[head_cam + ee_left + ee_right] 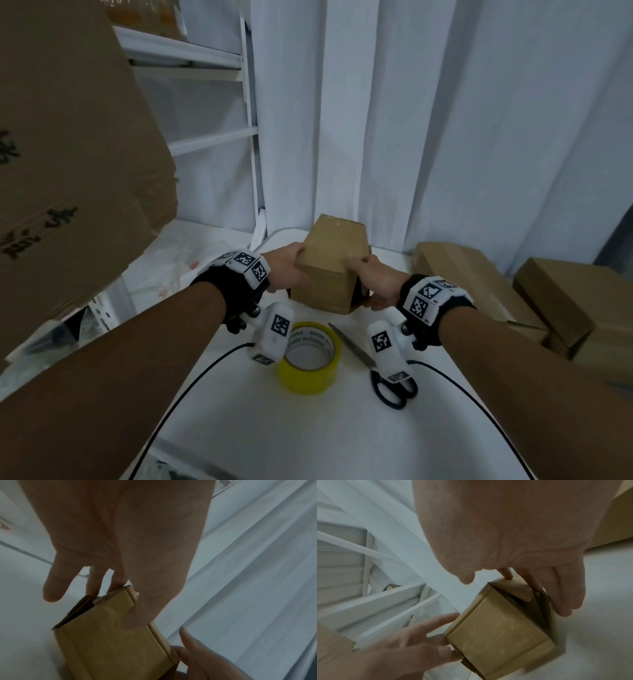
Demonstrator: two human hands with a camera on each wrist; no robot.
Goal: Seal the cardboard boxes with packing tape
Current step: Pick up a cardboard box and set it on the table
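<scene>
Both hands clasp one small cardboard box above the table. Left hand has its thumb on top and fingers spread at the side. Right hand pinches the opposite edge, fingers splayed.

Dim, cool indoor light, soft shadows, bowed wide-angle edges, blurry underexposed wrist views

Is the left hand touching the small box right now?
Touching. The head view shows the left hand wrapped on the box's left side; the left wrist view shows its fingers on the box's edge.
</scene>
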